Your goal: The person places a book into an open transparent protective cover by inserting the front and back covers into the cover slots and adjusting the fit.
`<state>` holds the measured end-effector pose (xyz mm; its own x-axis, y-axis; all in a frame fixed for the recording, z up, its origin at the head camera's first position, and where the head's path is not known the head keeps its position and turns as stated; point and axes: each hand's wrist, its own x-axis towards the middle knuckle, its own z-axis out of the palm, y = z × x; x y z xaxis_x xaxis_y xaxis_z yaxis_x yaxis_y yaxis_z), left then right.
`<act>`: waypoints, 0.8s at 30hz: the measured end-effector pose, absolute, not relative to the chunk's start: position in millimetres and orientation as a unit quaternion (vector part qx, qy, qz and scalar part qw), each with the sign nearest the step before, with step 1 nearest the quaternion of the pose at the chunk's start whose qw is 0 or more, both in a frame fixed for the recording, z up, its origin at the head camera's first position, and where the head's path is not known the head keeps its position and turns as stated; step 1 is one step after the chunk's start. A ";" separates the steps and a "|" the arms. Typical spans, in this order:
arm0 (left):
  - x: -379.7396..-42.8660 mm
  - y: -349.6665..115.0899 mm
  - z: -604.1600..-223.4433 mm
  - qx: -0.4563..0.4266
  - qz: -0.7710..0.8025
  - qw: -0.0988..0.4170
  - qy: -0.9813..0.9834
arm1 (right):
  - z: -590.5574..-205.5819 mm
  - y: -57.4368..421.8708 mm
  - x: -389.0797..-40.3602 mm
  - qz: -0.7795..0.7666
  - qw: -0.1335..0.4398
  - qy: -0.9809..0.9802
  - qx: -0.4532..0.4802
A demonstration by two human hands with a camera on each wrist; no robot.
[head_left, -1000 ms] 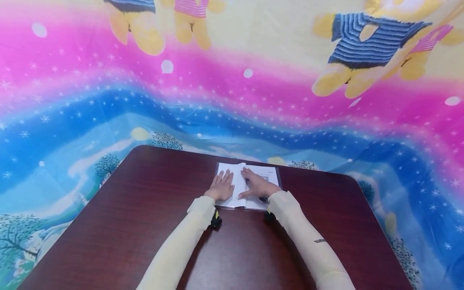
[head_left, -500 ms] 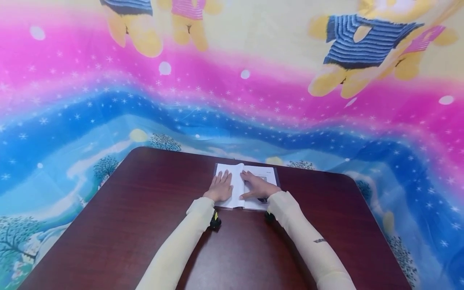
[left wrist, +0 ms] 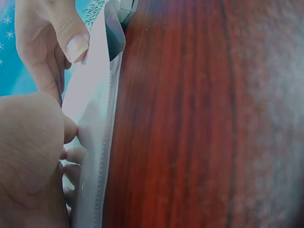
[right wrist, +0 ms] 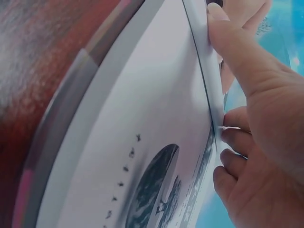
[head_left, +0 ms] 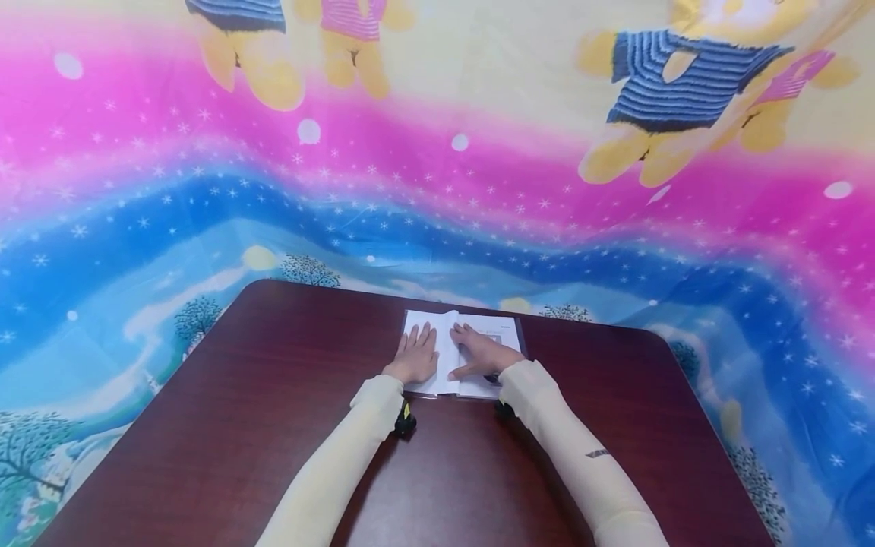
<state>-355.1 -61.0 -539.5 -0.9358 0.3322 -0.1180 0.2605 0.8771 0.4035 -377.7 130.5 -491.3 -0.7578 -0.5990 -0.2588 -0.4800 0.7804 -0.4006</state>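
An open booklet in a clear plastic cover (head_left: 506, 329) lies near the table's far edge. My left hand (head_left: 414, 355) rests flat on its white left page, fingers spread and pointing away. My right hand (head_left: 481, 354) lies over the right page, with its fingertips and thumb touching the paper beside the raised centre fold. The right wrist view shows printed text and dark pictures on the right page (right wrist: 142, 95), under straight to lightly bent fingers. In the left wrist view, the near edge of the cover (left wrist: 102, 142) shows and the left palm hides part of the page.
The dark red-brown wooden table (head_left: 273, 410) has rounded far corners. A patterned cloth (head_left: 383, 197) with bears and snowflakes hangs behind and around it. A black strap device (head_left: 405, 420) sits under the left wrist.
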 end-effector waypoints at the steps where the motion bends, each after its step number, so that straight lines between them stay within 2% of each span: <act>1: -355.0 -60.7 -539.5 0.154 0.194 0.090 0.965 | -490.9 130.0 -377.8 -0.153 0.190 0.924 -0.293; 14: -353.2 -60.5 -535.4 0.155 0.177 0.087 0.968 | -498.1 124.2 -378.3 -0.144 0.178 0.926 -0.302; 24: -367.5 -59.3 -542.4 0.135 0.179 0.144 0.964 | -502.5 132.0 -382.0 -0.208 0.184 0.915 -0.293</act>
